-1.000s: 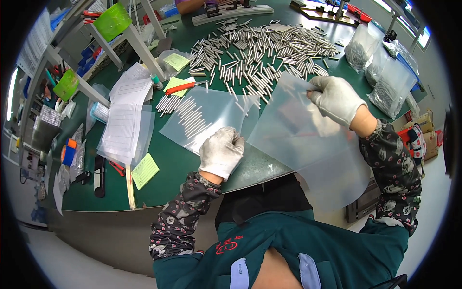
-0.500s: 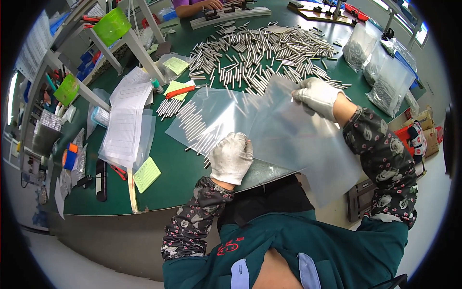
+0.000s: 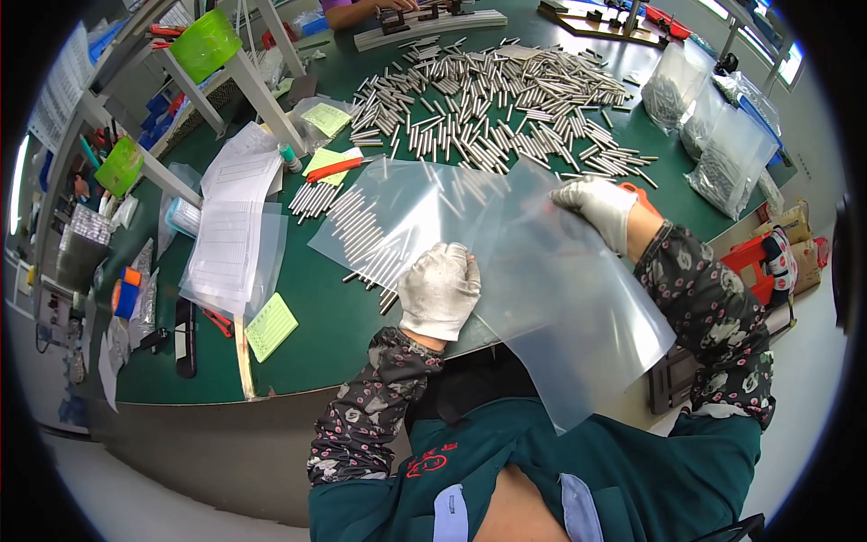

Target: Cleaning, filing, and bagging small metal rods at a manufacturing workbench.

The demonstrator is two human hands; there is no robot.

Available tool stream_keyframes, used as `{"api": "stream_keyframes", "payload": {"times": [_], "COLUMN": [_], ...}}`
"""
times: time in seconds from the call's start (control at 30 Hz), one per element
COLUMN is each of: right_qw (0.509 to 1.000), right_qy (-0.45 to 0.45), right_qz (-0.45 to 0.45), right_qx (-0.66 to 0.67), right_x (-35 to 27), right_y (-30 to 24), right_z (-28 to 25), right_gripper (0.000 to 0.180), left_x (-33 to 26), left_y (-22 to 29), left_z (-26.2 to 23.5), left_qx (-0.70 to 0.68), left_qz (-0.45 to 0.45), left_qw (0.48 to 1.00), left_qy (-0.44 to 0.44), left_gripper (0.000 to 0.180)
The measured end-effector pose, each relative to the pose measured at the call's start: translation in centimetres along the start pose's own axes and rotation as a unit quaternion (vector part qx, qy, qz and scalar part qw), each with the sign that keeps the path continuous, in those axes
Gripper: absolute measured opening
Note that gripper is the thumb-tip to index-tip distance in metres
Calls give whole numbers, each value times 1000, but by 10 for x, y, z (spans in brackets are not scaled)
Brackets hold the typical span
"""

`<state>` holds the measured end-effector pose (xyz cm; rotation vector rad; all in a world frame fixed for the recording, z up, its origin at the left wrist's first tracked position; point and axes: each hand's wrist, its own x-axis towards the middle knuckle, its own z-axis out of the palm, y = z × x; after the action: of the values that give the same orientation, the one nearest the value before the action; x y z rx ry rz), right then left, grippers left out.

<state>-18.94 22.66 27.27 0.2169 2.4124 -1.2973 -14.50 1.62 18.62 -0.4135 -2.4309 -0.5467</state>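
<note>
My left hand (image 3: 438, 294), in a white glove, is curled closed on a clear plastic sheet (image 3: 415, 194) near the table's front edge. Short metal rods (image 3: 357, 226) show through that sheet in a row, and a few ends poke out below it. My right hand (image 3: 601, 210), also gloved, pinches the upper edge of a second clear plastic piece (image 3: 578, 307). This piece slants over the table edge, its lower corner hanging above my lap. Whether the two pieces are bags or single sheets, and whether they join, I cannot tell.
Beyond my hands spreads a large pile of metal rods (image 3: 506, 99). Filled plastic bags (image 3: 730, 167) stand at the right. Papers (image 3: 237, 217), a red-handled tool (image 3: 334, 170) and a yellow note pad (image 3: 272, 327) lie left. A co-worker's hand (image 3: 395, 4) is at the far side.
My right hand has come down slightly with the plastic piece, whose lower part has swung toward my lap. Part of an orange object now shows behind my right wrist. My left hand stays nearly in place.
</note>
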Motion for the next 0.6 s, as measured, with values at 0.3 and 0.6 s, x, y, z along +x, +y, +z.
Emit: {"api": "stream_keyframes", "payload": {"times": [0.3,0.6], "right_qw": [986,953], "right_qy": [-69,67], "right_qz": [-45,-90], "right_qx": [-144,-282], "right_x": [-3,24], "right_y": [-5,2], "right_z": [31,55], "right_gripper": [42,42], "left_x": [-3,-6], "left_y": [2,5], "left_z": [-1,-9], "left_qx": [-5,19], "left_qz": [38,124], "left_qw": [999,988], "left_qy": [-5,86], "left_gripper": [8,10]}}
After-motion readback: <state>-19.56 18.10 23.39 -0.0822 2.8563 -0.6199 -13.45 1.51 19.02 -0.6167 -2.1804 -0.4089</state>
